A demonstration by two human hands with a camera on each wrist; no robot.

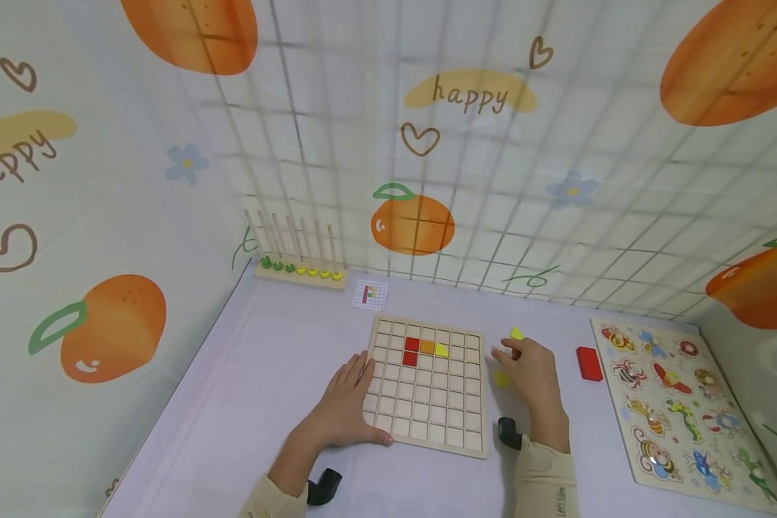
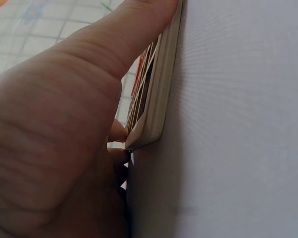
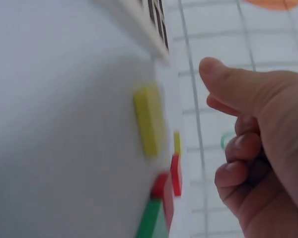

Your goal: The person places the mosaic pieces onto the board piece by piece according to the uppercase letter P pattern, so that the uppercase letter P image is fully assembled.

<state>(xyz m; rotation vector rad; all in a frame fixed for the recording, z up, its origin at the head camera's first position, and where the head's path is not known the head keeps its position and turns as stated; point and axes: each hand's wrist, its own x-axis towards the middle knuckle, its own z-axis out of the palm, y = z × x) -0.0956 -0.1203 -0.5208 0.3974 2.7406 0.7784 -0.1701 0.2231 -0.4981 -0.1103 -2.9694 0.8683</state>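
Observation:
My left hand point(image 1: 346, 403) lies along the left side of a wooden grid board point(image 1: 430, 417), fingers spread straight and thumb at its near edge. In the left wrist view the thumb crosses the board's edge point(image 2: 159, 109). Red tiles point(image 1: 411, 352), an orange tile point(image 1: 427, 347) and a yellow tile point(image 1: 442, 350) sit in the board's upper cells. My right hand point(image 1: 532, 370) hovers right of the board, thumb and index finger extended, other fingers curled, nothing visible between them. Close by lie yellow blocks point(image 1: 516, 334) point(image 3: 150, 119), the nearer one partly covered by the hand.
A printed pattern card point(image 1: 370, 294) lies behind the board, beside a peg rack with green and yellow beads point(image 1: 301, 273). To the right are a red block point(image 1: 589, 364) and an insect puzzle board point(image 1: 680, 410). A green block point(image 3: 151, 218) shows in the right wrist view.

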